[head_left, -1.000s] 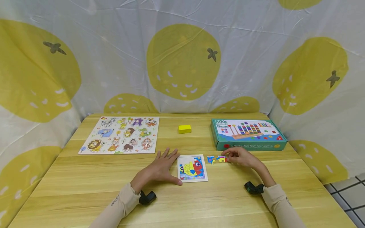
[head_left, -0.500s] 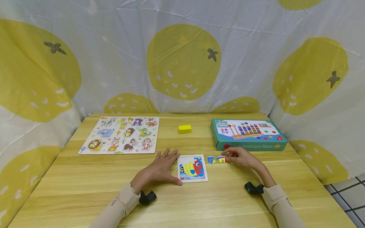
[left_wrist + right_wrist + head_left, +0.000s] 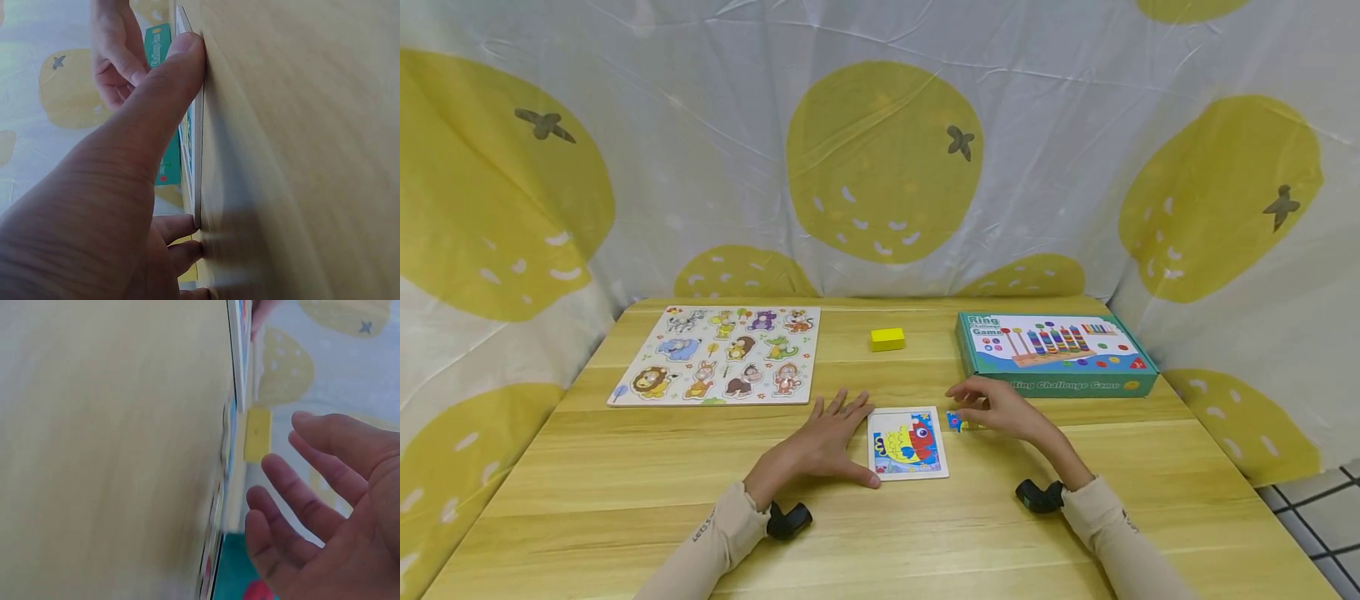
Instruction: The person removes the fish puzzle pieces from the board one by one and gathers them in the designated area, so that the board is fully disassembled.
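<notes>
A square fish puzzle in a pale frame (image 3: 910, 477) lies on the table in front of the person. The left hand (image 3: 820, 443) spreads its fingers at the frame's left side. Its thumb (image 3: 181, 53) touches the near edge, and a fingertip meets the far corner. To the right of the frame lies a small blue puzzle piece (image 3: 954, 420). Over it and a second piece, mostly hidden in the head view, hovers the right hand (image 3: 1000, 408). In the right wrist view its fingers (image 3: 300, 497) are loosely bent and apart, with nothing between them.
A wooden animal puzzle board (image 3: 715, 357) lies at the back left. Behind the fish puzzle sits a yellow block (image 3: 887, 339). A green Ring Challenge Game box (image 3: 1060, 386) stands at the back right, just beyond the right hand. A patterned curtain (image 3: 880, 167) encloses the table.
The right hand has let go of the right-hand puzzle piece and moved left, lifting over the pieces. The left hand and the fish puzzle stay in place.
</notes>
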Action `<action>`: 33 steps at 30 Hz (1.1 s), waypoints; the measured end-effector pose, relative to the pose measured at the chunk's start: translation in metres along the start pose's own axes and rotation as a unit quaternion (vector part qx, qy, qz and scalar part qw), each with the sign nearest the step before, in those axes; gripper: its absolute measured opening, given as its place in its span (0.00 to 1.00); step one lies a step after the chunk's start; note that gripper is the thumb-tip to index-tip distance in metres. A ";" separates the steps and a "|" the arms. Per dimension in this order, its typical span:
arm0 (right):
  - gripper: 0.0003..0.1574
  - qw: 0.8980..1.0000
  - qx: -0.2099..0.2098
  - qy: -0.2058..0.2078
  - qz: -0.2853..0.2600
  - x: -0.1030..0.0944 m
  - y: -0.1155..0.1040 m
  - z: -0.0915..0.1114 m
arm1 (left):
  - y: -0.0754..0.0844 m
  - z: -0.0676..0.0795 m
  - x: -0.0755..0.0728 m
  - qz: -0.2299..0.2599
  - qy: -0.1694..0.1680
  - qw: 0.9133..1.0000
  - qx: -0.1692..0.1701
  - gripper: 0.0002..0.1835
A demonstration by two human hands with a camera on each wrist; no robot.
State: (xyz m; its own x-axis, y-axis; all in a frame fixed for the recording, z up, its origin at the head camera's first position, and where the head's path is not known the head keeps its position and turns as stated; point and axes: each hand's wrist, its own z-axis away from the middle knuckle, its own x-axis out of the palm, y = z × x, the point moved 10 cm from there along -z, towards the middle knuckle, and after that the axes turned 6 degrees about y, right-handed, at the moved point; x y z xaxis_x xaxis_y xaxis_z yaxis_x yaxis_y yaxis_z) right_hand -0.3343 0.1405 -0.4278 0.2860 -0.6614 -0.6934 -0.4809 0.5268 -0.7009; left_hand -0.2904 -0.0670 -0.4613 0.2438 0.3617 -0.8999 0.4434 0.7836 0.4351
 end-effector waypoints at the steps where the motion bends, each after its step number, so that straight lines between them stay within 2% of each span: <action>1: 0.20 1.000 0.002 -0.004 0.000 0.004 -0.003 -0.003 | 0.000 0.000 0.000 0.001 -0.001 1.000 0.000 0.63; 6: 0.22 1.000 0.004 -0.026 0.007 0.023 -0.016 -0.017 | 0.001 0.000 0.000 0.002 -0.003 1.000 -0.002 0.63; 13: 0.16 0.995 -0.001 -0.063 0.071 0.042 -0.019 -0.025 | 0.001 0.000 -0.001 0.007 0.001 1.000 0.000 0.63; 22: 0.11 0.995 0.014 -0.063 0.076 0.045 -0.017 -0.023 | 0.002 0.000 0.000 0.009 -0.002 1.000 -0.002 0.62; 33: 0.10 0.996 0.007 -0.057 0.071 0.046 -0.016 -0.023 | 0.001 -0.001 0.000 0.006 -0.001 1.000 0.000 0.62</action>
State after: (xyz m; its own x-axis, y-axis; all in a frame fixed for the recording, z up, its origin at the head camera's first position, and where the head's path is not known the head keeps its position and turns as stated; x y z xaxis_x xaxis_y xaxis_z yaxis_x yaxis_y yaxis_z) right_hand -0.3328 0.0892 -0.4444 0.3085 -0.5153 -0.7995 -0.5116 0.6187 -0.5962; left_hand -0.2903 -0.0658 -0.4610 0.2510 0.3694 -0.8947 0.4407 0.7794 0.4454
